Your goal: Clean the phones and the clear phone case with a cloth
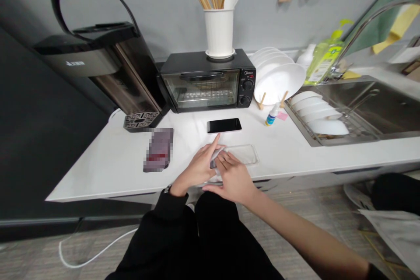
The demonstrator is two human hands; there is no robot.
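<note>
My left hand (198, 165) is closed round a small whitish, cloth-like piece (217, 153) with a greyish part, its index finger stretched out toward the phone. Pressed onto the same piece are the bent fingers of my right hand (235, 178), its thumb pointing left. The hands partly hide it, so its exact kind does not show. Beside the right fingers lies a clear phone case (247, 154) on the counter. A black-screened smartphone (224, 125) rests flat just beyond my hands. To the left is a pixelated, purplish phone-shaped thing (159, 149).
A toaster oven (205, 85) carrying a utensil cup (219, 30) stands behind, with a water dispenser (131, 74) at left. Rightward are a small spray bottle (271, 116), upright plates (280, 83) and a sink (387, 100) holding bowls (323, 116). The white counter (98, 170) ends close to my body.
</note>
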